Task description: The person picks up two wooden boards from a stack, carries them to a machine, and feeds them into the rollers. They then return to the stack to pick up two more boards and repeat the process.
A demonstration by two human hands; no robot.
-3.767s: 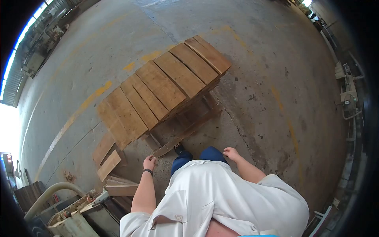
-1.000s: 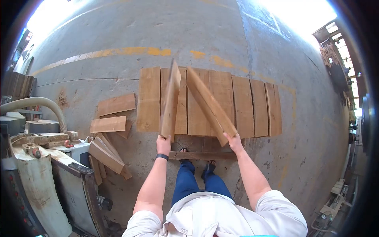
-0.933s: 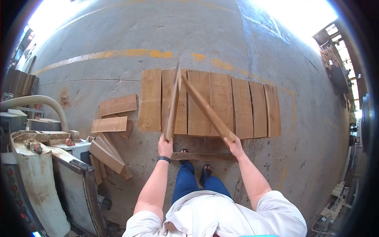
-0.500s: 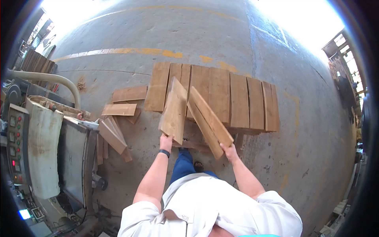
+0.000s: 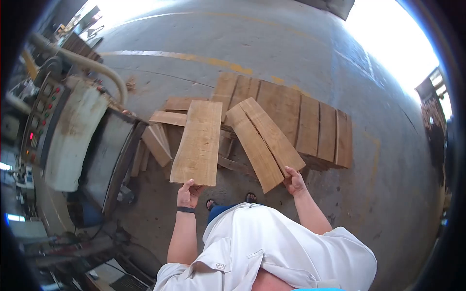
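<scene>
We record two boards held up before the person, above a row of boards (image 5: 310, 123) on the floor (image 5: 272, 43).
The left board (image 5: 198, 143) sits in the left grip (image 5: 188, 193); the right board (image 5: 264, 143), just beside it, sits in the right grip (image 5: 294, 180), its far end angled to the left. Behind and right of both lies the row of boards. Loose offcuts (image 5: 158, 140) lie left of the left board, between it and the machine (image 5: 73, 126) at far left.

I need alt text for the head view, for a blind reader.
The left hand holds a wide tan wooden board, the right hand two narrower tan boards, above a row of planks on a grey concrete floor.
</scene>
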